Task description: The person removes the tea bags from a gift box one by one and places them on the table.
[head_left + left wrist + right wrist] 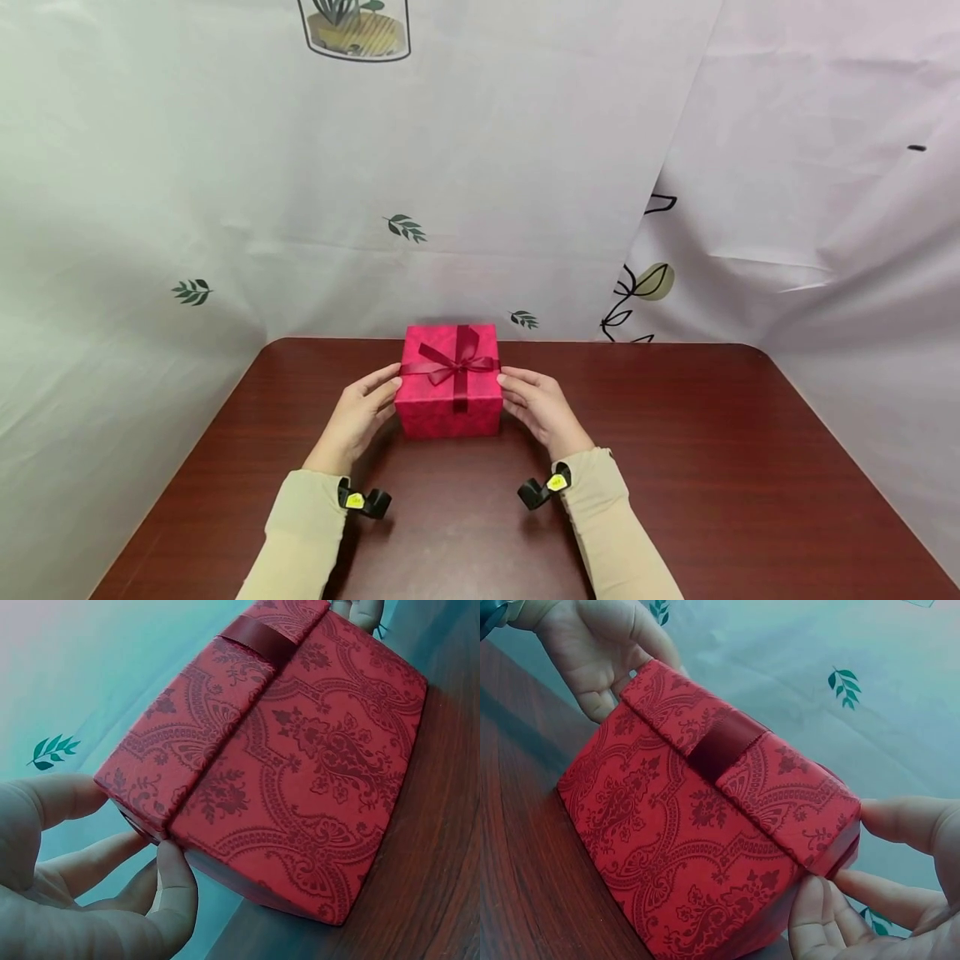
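A red gift box (450,421) with a dark damask pattern stands on the table near its back edge. Its lid (426,340) sits on the base, crossed by a dark red ribbon tied in a bow (456,367). My left hand (354,418) holds the lid at its left side, thumb and fingertips at the corner and lower rim. At the opposite side my right hand (546,410) grips the lid the same way. Both wrist views show fingertips on the lid's rim, where a seam parts it from the base (322,765). The inside of the box is hidden.
The brown wooden table (720,467) has rounded back corners. Directly behind it hangs a pale cloth (480,167) printed with leaves and plants. Each wrist wears a black camera band, the left one (375,504) and the right one (534,493) hanging above the tabletop.
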A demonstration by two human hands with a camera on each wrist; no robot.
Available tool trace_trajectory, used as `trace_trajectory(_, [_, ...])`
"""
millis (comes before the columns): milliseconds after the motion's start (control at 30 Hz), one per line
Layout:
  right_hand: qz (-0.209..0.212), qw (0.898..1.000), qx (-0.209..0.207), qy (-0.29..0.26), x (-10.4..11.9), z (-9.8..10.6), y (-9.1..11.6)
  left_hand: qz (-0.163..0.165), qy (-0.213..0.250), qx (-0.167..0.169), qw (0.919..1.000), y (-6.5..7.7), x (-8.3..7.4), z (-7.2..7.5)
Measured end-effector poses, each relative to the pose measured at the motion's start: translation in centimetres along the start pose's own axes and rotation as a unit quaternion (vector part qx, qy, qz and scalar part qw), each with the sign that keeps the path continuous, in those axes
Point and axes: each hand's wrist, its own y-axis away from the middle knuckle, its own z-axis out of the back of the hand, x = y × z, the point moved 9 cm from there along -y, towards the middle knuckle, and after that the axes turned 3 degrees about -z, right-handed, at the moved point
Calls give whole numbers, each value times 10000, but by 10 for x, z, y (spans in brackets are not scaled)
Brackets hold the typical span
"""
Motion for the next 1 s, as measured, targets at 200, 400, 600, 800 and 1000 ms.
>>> trace_trajectory(200, [60, 9998, -100, -140, 3, -1, 2, -73, -60, 220, 9997, 2, -5, -2])
trace_trajectory(400, [200, 9995, -81, -224, 7, -2, 4, -145, -28, 199, 9997, 3, -9, -2])
trace_trajectory(600, [395, 9986, -124, -319, 15, -5, 6, -385, 271, 205, 9987, 4, -18, -4])
trace_trajectory(800, [529, 9970, -181, -527, 23, -7, 11, -657, 525, 175, 9963, 8, -28, -7])
trace_trajectory(1000, [730, 9951, -231, -618, 34, -7, 18, -874, 843, 55, 9926, 11, -39, -11])
